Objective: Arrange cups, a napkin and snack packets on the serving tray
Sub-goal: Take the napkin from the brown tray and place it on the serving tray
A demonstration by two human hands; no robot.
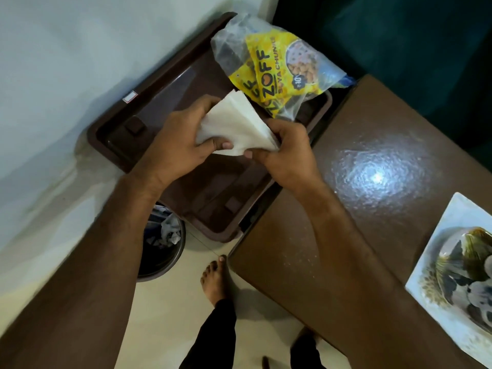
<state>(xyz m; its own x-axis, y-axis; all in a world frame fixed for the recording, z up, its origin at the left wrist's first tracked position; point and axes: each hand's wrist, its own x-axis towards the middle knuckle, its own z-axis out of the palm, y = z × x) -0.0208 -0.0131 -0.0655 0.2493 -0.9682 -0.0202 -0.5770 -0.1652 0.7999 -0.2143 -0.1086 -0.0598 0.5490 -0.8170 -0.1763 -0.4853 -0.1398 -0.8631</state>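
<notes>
- Item, napkin [237,126]: white, folded, held in the air over the middle of the serving tray [111,129]. I judge it not yet laid down.
- Left hand [175,139]: fingers closed on the napkin's left edge, thumb on top, the rest curled under.
- Right hand [285,150]: fingers pinched on its right edge, thumb tip near the lower fold.
- Item, snack packets [277,67]: yellow packets in a clear bag, lying across the tray's far right corner, part overhanging the rim, just beyond the napkin.
- Cups: none that I can see.
- Risk: the folds may spring open on release, since only the edges are gripped.
- Risk: the tray seems to rest only partly on the brown counter [372,161]; with weight at the far corner it might tip.
- Risk: the napkin's far tip could catch the bag and drag it.
</notes>
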